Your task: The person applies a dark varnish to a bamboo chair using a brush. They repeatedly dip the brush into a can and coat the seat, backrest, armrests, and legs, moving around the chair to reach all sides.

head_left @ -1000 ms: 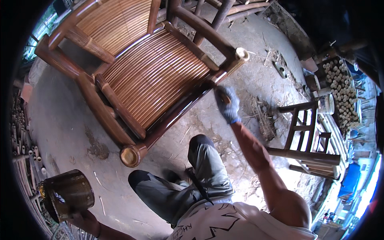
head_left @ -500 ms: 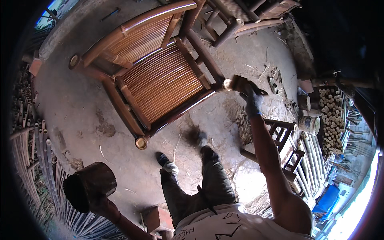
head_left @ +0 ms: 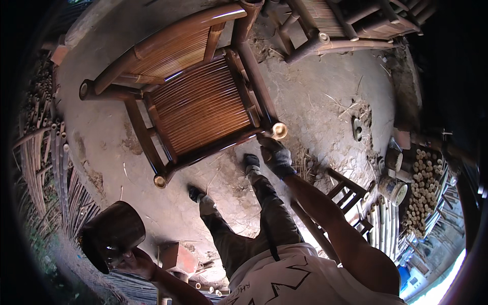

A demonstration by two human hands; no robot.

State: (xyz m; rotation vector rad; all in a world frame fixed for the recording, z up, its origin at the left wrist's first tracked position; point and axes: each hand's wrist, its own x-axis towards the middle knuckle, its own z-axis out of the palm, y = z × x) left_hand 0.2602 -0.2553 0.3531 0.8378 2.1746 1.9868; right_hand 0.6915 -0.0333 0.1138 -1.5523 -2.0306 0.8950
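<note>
A brown glossy bamboo chair [head_left: 203,109] with a slatted seat and curved backrest stands in front of me. My right hand [head_left: 277,156], in a grey glove, is closed at the chair's front right corner, just below the pale cut end of a leg. It grips a brush, mostly hidden now by the hand and chair; the earlier frame shows its broad dark head. At the lower left, my bare left hand [head_left: 133,263] holds a dark cylindrical can [head_left: 122,229], tilted with its mouth toward the left. The can's contents are too dark to make out.
Another bamboo chair [head_left: 325,20] stands at the upper right. Near my right arm is a small dark bamboo frame [head_left: 338,195]. Bundled bamboo poles [head_left: 427,188] and a pale bucket [head_left: 392,190] lie farther right. Bamboo strips [head_left: 58,173] fill the left side; a reddish block [head_left: 180,258] sits by my left forearm.
My right hand has moved left and toward me, from beyond the chair's right corner to just beneath it, with the brush. My left hand keeps its hold on the can.
</note>
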